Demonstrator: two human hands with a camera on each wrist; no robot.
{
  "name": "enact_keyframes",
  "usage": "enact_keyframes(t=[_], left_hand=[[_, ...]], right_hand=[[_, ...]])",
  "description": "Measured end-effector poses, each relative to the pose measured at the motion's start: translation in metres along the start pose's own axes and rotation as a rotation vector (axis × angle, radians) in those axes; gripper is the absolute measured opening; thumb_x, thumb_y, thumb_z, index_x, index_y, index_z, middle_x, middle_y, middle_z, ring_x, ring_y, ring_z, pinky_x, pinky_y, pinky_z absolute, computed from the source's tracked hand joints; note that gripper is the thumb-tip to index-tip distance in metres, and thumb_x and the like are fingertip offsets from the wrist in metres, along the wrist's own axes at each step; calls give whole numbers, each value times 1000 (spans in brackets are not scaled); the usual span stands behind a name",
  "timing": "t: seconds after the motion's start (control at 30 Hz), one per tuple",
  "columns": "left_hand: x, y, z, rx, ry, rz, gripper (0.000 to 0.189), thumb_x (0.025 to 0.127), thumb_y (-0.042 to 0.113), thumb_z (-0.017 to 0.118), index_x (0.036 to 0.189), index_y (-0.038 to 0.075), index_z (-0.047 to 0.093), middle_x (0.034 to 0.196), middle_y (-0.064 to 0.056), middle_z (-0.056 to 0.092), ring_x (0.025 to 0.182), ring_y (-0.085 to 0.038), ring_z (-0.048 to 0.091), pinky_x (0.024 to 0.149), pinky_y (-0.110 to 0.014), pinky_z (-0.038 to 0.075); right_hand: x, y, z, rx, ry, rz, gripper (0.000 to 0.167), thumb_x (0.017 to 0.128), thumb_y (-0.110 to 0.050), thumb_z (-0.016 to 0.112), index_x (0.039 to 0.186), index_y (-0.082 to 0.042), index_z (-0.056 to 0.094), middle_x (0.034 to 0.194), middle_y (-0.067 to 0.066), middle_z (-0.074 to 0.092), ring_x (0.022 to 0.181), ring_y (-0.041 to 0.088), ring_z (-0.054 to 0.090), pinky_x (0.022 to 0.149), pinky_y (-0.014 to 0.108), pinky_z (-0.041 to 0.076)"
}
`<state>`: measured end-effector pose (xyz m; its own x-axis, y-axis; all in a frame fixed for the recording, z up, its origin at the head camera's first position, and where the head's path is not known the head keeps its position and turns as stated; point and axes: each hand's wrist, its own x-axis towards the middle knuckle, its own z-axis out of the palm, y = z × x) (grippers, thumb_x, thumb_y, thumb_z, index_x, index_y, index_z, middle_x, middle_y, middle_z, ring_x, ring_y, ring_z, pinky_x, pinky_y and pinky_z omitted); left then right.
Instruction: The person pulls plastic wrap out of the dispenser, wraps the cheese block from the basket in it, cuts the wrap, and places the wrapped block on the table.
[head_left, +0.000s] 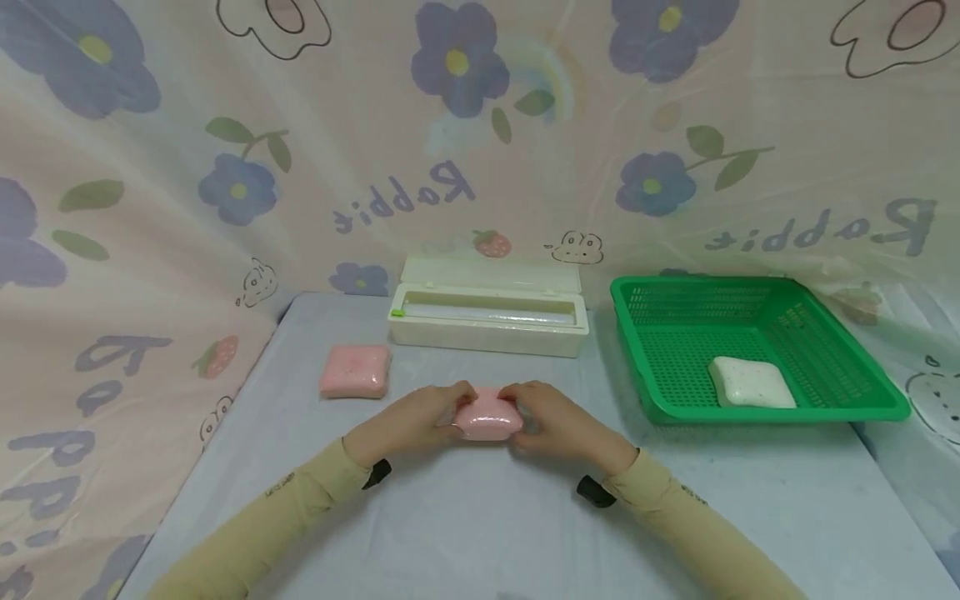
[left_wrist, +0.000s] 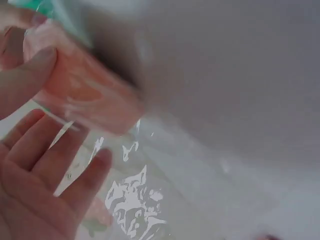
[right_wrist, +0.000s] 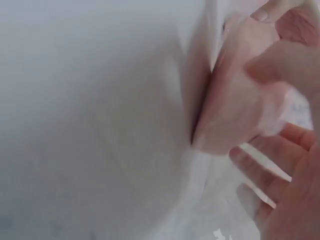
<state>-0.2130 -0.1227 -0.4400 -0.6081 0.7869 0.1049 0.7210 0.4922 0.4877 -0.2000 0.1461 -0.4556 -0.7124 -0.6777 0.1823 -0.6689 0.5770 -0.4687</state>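
While the left hand [head_left: 422, 418] grips the pink soap bar [head_left: 489, 418] by its nine o'clock end and the right hand [head_left: 558, 421] by its three o'clock end, the long axis runs between them, neither nearer. On the pale tabletop [head_left: 480, 525], another pink bar [head_left: 355, 372] lies at ten, a film dispenser [head_left: 487, 340] at twelve, a green basket [head_left: 675, 413] holding a white bar [head_left: 750, 383] at two; flowered sheeting [head_left: 525, 158] hangs behind.

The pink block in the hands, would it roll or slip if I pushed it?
The pink block would probably slide rather than roll, being wide and low. Its shiny surface might feel slippery. It seems fairly stiff, its blocky shape showing no sag.
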Motion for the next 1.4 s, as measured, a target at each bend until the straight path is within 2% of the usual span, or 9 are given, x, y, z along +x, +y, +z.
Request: enact_keyframes(t=[0.17, 0.3, 0.4, 0.57, 0.77, 0.87, 1.13, 1.27, 1.4], left_hand=[[8, -12, -15, -167, -17, -33, 34, 85, 20, 75, 112, 11, 58, 112, 1, 64, 105, -15, 58, 93, -36, 48], [16, -23, -23, -284, 13, -69, 32, 87, 21, 73, 114, 7, 63, 117, -2, 64, 115, -22, 56, 98, -40, 46], [22, -30, -29, -370, 56, -119, 33, 89, 19, 70, 117, 3, 65, 114, -7, 64, 112, -26, 57, 96, -43, 48], [33, -39, -33, -463, 79, -196, 44, 89, 13, 69, 127, -5, 56, 121, -14, 60, 111, -28, 58, 94, -40, 49], [44, -54, -32, -499, 159, -261, 36, 90, 10, 68, 121, -3, 53, 116, -15, 61, 109, -26, 59, 93, -34, 50], [50, -59, -33, -460, 198, -294, 28, 91, 14, 67, 114, 1, 58, 109, -11, 64, 104, -23, 61, 89, -32, 51], [62, -66, -31, -380, 316, -346, 27, 89, 22, 70, 110, 5, 69, 98, -5, 70, 91, -19, 65, 84, -32, 53], [61, -69, -29, -366, 354, -352, 28, 87, 25, 73, 107, 7, 71, 95, -3, 70, 87, -17, 65, 80, -31, 54], [47, -74, -32, -413, 372, -386, 32, 84, 26, 76, 108, 6, 70, 97, -4, 70, 88, -17, 65, 78, -32, 54]], right_hand=[[11, 12, -7, 190, -43, 60, 40, 83, -18, 68, 119, -13, 51, 114, -5, 61, 110, 12, 54, 96, 37, 47], [20, 24, -12, 346, -73, 111, 32, 88, -18, 64, 117, -14, 52, 113, -3, 62, 112, 15, 56, 95, 41, 48], [27, 33, -15, 439, -70, 177, 30, 93, -24, 61, 119, -12, 52, 116, 0, 62, 114, 19, 55, 96, 43, 45], [36, 42, -17, 509, -28, 311, 32, 98, -34, 54, 119, -10, 49, 109, 5, 61, 101, 20, 55, 85, 37, 47], [46, 45, -18, 474, 96, 429, 38, 98, -41, 53, 114, -8, 61, 97, 5, 61, 88, 19, 56, 71, 32, 49], [50, 47, -17, 447, 173, 462, 36, 97, -38, 56, 116, -8, 64, 96, 5, 64, 87, 20, 58, 69, 32, 51], [58, 52, -13, 475, 344, 504, 31, 93, -31, 65, 99, -1, 69, 80, 9, 66, 69, 17, 58, 56, 25, 50], [51, 52, -16, 392, 369, 549, 39, 88, -36, 70, 108, -2, 67, 90, 8, 67, 79, 17, 60, 63, 26, 50], [36, 53, -19, 326, 402, 569, 37, 84, -29, 76, 108, -2, 67, 93, 8, 67, 81, 18, 59, 63, 26, 49]])
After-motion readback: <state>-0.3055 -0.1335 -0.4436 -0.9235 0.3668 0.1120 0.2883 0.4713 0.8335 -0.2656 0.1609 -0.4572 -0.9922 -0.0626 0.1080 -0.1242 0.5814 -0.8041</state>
